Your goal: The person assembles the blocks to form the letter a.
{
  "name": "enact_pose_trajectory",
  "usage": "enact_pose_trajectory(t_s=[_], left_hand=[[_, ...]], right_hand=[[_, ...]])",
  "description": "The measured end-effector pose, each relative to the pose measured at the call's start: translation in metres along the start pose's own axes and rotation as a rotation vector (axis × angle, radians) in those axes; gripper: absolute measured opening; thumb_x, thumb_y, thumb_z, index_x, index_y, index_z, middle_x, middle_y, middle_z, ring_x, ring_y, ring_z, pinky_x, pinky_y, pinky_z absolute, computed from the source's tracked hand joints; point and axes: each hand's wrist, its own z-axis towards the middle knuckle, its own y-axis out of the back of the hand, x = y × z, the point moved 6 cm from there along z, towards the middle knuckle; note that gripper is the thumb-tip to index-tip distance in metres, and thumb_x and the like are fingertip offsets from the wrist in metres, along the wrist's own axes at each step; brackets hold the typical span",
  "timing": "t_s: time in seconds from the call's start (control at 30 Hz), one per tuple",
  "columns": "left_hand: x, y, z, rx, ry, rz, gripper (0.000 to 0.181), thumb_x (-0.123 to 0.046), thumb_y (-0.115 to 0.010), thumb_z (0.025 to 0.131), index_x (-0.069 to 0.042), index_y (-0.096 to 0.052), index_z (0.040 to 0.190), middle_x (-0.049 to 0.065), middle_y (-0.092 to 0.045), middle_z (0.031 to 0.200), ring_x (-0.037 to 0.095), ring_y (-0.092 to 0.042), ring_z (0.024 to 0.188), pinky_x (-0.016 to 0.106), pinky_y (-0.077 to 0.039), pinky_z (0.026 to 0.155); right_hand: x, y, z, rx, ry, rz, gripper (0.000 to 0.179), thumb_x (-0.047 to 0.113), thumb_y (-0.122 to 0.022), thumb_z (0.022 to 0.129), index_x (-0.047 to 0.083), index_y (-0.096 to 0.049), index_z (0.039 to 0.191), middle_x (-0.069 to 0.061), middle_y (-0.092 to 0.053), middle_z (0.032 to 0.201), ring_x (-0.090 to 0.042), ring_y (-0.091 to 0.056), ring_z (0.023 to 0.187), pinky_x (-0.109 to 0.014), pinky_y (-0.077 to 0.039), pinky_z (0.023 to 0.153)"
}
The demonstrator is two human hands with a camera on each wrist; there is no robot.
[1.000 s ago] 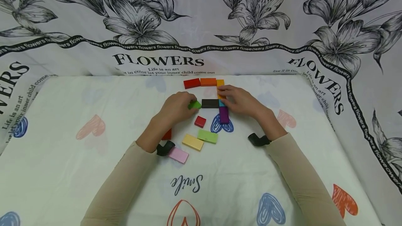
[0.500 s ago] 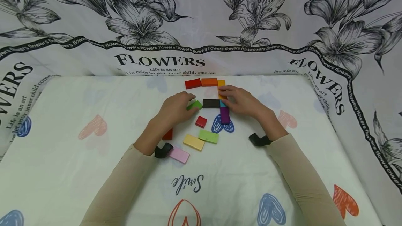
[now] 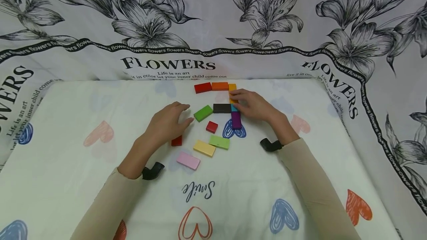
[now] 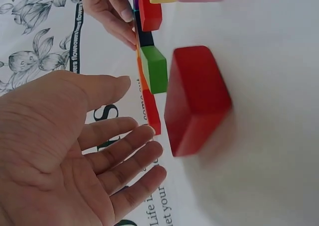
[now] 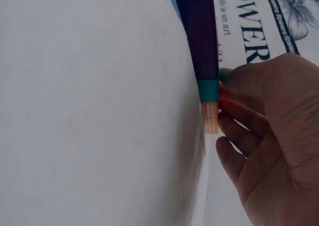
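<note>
My left hand (image 3: 168, 123) is held apart from the blocks, its fingers spread and nothing in them. A green block (image 3: 203, 113) lies angled just right of its fingertips, left of a black block (image 3: 221, 108). A red block (image 4: 197, 99) shows large beside the left hand in the left wrist view. My right hand (image 3: 255, 105) rests at the right-hand column, fingertips on the yellow-orange block (image 3: 232, 88) and thumb at the small blue block (image 3: 234, 107). Below these lies a purple block (image 3: 236, 120). A red block (image 3: 203, 87) and an orange block (image 3: 219, 86) extend left from the column's top.
A small red block (image 3: 211, 127), a light green block (image 3: 219, 142), a pale yellow block (image 3: 204, 148) and a pink block (image 3: 188, 160) lie loose nearer the person. The white tablecloth (image 3: 240, 203) has printed hearts; flowered cloth (image 3: 213, 29) hangs behind the table's far edge.
My left hand has let go of the green block and drawn back left and toward the person. The green block stays left of the black one. The right hand keeps its place.
</note>
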Motion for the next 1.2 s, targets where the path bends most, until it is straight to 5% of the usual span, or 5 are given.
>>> enact_pose_trajectory(t_s=[0.17, 0.6, 0.93, 1.2], left_hand=[[0.006, 0.001, -0.006, -0.021, -0.021, 0.002, 0.054, -0.032, -0.070, 0.101, -0.008, -0.059, 0.148, 0.017, -0.063, 0.143, 0.034, -0.065, 0.125, 0.054, -0.060, 0.100], [0.008, 0.007, -0.018, 0.022, -0.070, 0.013, 0.056, -0.028, -0.068, 0.101, -0.004, -0.056, 0.150, 0.019, -0.059, 0.147, 0.038, -0.059, 0.135, 0.059, -0.054, 0.109], [0.010, 0.002, -0.038, 0.064, -0.163, 0.060, 0.064, -0.032, -0.080, 0.094, -0.002, -0.059, 0.147, 0.019, -0.060, 0.147, 0.038, -0.060, 0.133, 0.058, -0.056, 0.108], [0.014, -0.006, -0.057, 0.075, -0.175, 0.065, 0.066, -0.027, -0.084, 0.091, 0.002, -0.060, 0.145, 0.019, -0.061, 0.146, 0.039, -0.061, 0.133, 0.057, -0.056, 0.107]], right_hand=[[-0.003, 0.003, 0.000, -0.011, -0.028, 0.000, 0.042, 0.022, -0.061, 0.107, 0.007, -0.063, 0.147, -0.007, -0.055, 0.161, -0.031, -0.044, 0.155, -0.051, -0.036, 0.129], [-0.002, 0.014, 0.015, 0.006, -0.130, -0.092, 0.047, 0.023, -0.057, 0.109, 0.010, -0.054, 0.154, -0.003, -0.050, 0.165, -0.028, -0.041, 0.158, -0.047, -0.032, 0.132], [-0.006, 0.010, 0.008, -0.029, -0.162, 0.047, 0.046, 0.020, -0.057, 0.109, 0.008, -0.055, 0.153, -0.001, -0.049, 0.166, -0.026, -0.037, 0.160, -0.046, -0.030, 0.133], [0.003, -0.004, -0.001, -0.033, -0.119, 0.039, 0.045, 0.021, -0.057, 0.109, 0.008, -0.056, 0.152, -0.001, -0.051, 0.164, -0.026, -0.040, 0.159, -0.045, -0.031, 0.132]])
